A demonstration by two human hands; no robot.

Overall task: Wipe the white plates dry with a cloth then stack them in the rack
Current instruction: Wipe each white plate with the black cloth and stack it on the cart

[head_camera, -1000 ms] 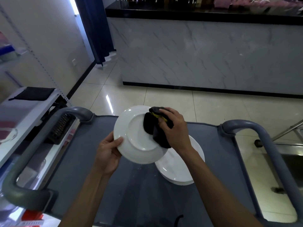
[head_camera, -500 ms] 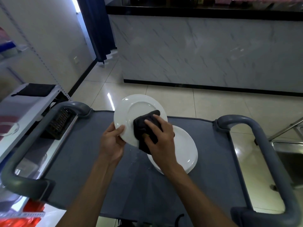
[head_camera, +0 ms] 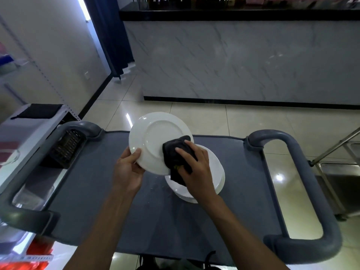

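Observation:
A white plate (head_camera: 155, 139) is held tilted above the grey cart top (head_camera: 93, 191), its underside with the foot ring facing me. My left hand (head_camera: 127, 170) grips its lower left rim. My right hand (head_camera: 194, 164) presses a black cloth (head_camera: 173, 152) against the plate's lower right edge. Beneath my right hand a stack of white plates (head_camera: 216, 176) rests on the cart, partly hidden by the hand and cloth.
The cart has grey tube handles at the left (head_camera: 81, 127) and right (head_camera: 303, 164). A black slotted rack (head_camera: 66, 147) sits beyond the cart's left edge by a white shelf (head_camera: 23, 133). A marble counter (head_camera: 243, 59) stands ahead, with a steel sink unit (head_camera: 342, 172) at right.
My right hand has slid the cloth from the plate's upper right down to its lower right edge. The plate has tilted and turned a little in my left hand.

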